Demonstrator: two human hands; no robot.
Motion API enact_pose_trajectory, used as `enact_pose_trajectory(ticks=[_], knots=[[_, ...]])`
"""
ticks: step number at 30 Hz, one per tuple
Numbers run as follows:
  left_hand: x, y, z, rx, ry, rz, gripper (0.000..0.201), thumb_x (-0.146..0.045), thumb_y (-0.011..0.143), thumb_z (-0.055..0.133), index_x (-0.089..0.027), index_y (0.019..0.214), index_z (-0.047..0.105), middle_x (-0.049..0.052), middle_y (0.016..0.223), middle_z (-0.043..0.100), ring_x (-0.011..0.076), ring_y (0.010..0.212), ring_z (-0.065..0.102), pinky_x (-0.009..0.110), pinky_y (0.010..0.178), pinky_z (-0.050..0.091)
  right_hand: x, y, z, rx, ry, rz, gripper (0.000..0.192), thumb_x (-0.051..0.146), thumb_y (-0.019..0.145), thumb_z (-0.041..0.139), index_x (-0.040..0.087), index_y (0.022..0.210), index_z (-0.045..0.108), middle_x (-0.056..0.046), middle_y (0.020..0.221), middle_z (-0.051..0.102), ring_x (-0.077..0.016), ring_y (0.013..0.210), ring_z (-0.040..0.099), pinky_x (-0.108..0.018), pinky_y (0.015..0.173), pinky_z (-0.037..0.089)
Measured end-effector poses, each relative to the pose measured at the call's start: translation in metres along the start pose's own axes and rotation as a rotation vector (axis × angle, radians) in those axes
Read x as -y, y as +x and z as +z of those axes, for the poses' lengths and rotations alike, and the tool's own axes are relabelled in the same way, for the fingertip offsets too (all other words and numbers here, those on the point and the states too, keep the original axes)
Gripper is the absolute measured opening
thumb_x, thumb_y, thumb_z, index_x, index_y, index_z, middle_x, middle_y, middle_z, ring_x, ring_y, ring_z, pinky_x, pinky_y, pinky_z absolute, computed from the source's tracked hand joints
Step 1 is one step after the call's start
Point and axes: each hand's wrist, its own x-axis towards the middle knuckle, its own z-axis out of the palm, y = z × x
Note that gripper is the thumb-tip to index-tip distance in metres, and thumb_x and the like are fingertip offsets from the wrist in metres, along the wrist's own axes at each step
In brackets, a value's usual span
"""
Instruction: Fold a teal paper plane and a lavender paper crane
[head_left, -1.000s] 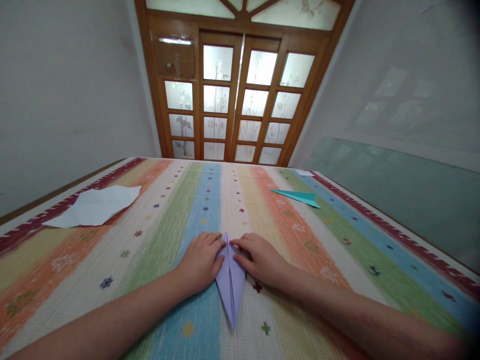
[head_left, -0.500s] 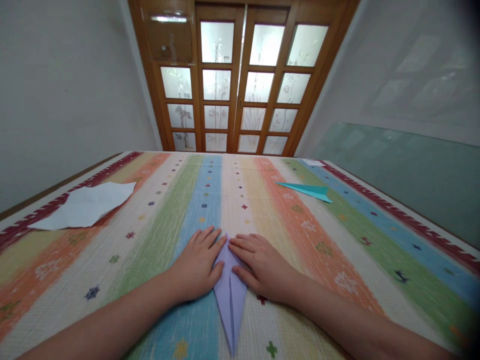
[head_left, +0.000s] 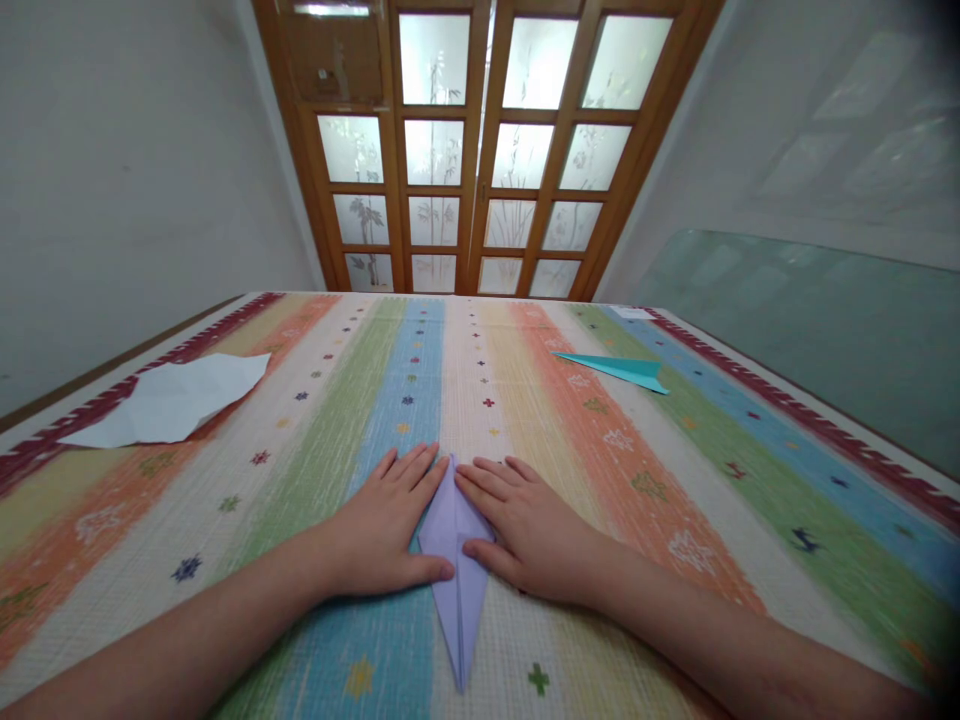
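Soft daylight glows through the frosted door panes (head_left: 517,150); shadows faint, edges bowed, corners darkened.

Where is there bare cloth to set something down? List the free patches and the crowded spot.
Free: the striped cloth between the right hand and the teal paper plane; the stretch between the left hand and the white sheet; the far middle. Crowded: both hands flat on the lilac folded paper.

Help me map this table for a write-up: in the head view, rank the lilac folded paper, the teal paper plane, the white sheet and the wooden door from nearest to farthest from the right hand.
1. lilac folded paper, under the right hand, centre.
2. teal paper plane, far right side of the table.
3. white sheet, far left edge.
4. wooden door, beyond the table's far end.
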Motion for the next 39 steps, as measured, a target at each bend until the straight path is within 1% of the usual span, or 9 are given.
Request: enact_pose_trajectory(ticks=[4, 8, 15, 21, 25, 28, 31, 34, 39], knots=[[-0.009, -0.006, -0.001, -0.003, 0.029, 0.031, 0.117, -0.074, 0.072, 0.061, -0.016, 0.157, 0.004, 0.020, 0.162, 0.002, 0.0359, 0.150, 0.004, 0.057, 0.118, 0.006, -0.001, -0.001, 0.001, 0.006, 0.020, -0.010, 0.083, 0.059, 0.089, 0.054, 0.020, 0.156, 0.024, -0.014, 0.158, 0.030, -0.0359, 0.145, 0.026, -0.059, 0.118, 0.012], [-0.021, -0.013, -0.004, -0.006, 0.055, 0.107, 0.120, -0.075, 0.072, 0.060, -0.017, 0.157, -0.001, 0.019, 0.162, 0.001, 0.0360, 0.150, 0.000, 0.060, 0.117, 0.000, -0.003, -0.002, 0.001, 0.024, 0.022, -0.025, 0.090, 0.067, 0.085, 0.054, 0.018, 0.155, 0.026, -0.016, 0.159, 0.026, -0.0372, 0.147, 0.022, -0.060, 0.118, 0.009], [-0.033, -0.017, -0.010, 0.008, -0.017, 0.277, 0.114, -0.075, 0.072, 0.061, -0.020, 0.157, 0.009, 0.017, 0.162, 0.008, 0.0371, 0.149, 0.006, 0.060, 0.118, 0.003, -0.002, -0.002, 0.000, 0.018, 0.046, -0.024, 0.089, 0.068, 0.081, 0.058, 0.019, 0.152, 0.035, -0.015, 0.158, 0.028, -0.0369, 0.147, 0.022, -0.060, 0.118, 0.008], [-0.040, -0.017, -0.017, 0.019, -0.093, 0.451, 0.099, -0.066, 0.081, 0.060, -0.017, 0.156, 0.019, 0.017, 0.160, 0.020, 0.0363, 0.147, 0.019, 0.057, 0.120, 0.009, -0.006, -0.001, 0.005, 0.045, 0.009, -0.015, 0.083, 0.052, 0.083, 0.061, 0.021, 0.154, 0.031, -0.011, 0.160, 0.025, -0.0353, 0.147, 0.021, -0.059, 0.118, 0.010], [-0.045, -0.017, -0.022, -0.089, -0.121, 0.580, 0.071, -0.054, 0.087, 0.058, -0.023, 0.148, 0.040, 0.013, 0.148, 0.047, 0.0332, 0.136, 0.044, 0.056, 0.120, 0.015, -0.009, -0.001, 0.005, 0.041, -0.003, -0.041, 0.085, 0.049, 0.083, 0.061, 0.022, 0.155, 0.025, -0.011, 0.161, 0.023, -0.0350, 0.147, 0.021, -0.058, 0.118, 0.009], [-0.039, -0.014, -0.022, -0.253, -0.041, 0.496, 0.034, -0.033, 0.095, 0.050, -0.019, 0.123, 0.063, 0.012, 0.125, 0.065, 0.0294, 0.118, 0.058, 0.052, 0.112, 0.033, -0.008, -0.001, 0.003, 0.004, 0.021, -0.048, 0.086, 0.059, 0.084, 0.059, 0.022, 0.155, 0.027, -0.012, 0.160, 0.027, -0.0350, 0.147, 0.023, -0.059, 0.118, 0.010], [-0.028, -0.007, -0.018, -0.343, 0.003, 0.331, 0.025, -0.020, 0.094, 0.046, -0.016, 0.101, 0.069, 0.012, 0.111, 0.069, 0.0274, 0.108, 0.060, 0.047, 0.101, 0.045, -0.007, 0.001, 0.001, -0.049, 0.009, -0.033, 0.079, 0.059, 0.087, 0.056, 0.024, 0.153, 0.032, -0.011, 0.160, 0.028, -0.0338, 0.148, 0.020, -0.059, 0.118, 0.011], [-0.020, -0.001, -0.011, -0.332, -0.009, 0.255, 0.023, -0.018, 0.093, 0.048, -0.017, 0.103, 0.068, 0.010, 0.110, 0.069, 0.0275, 0.109, 0.059, 0.047, 0.099, 0.046, -0.008, 0.002, 0.001, -0.109, -0.030, -0.001, 0.067, 0.055, 0.089, 0.056, 0.026, 0.148, 0.042, -0.010, 0.159, 0.030, -0.0337, 0.147, 0.021, -0.059, 0.118, 0.013], [-0.017, 0.003, -0.004, -0.261, -0.025, 0.310, 0.029, -0.015, 0.093, 0.047, -0.017, 0.114, 0.066, 0.009, 0.119, 0.067, 0.0258, 0.117, 0.057, 0.044, 0.105, 0.043, -0.010, 0.001, 0.004, -0.158, -0.065, 0.045, 0.052, 0.051, 0.092, 0.054, 0.026, 0.137, 0.055, -0.011, 0.156, 0.037, -0.0344, 0.145, 0.026, -0.058, 0.116, 0.018]])
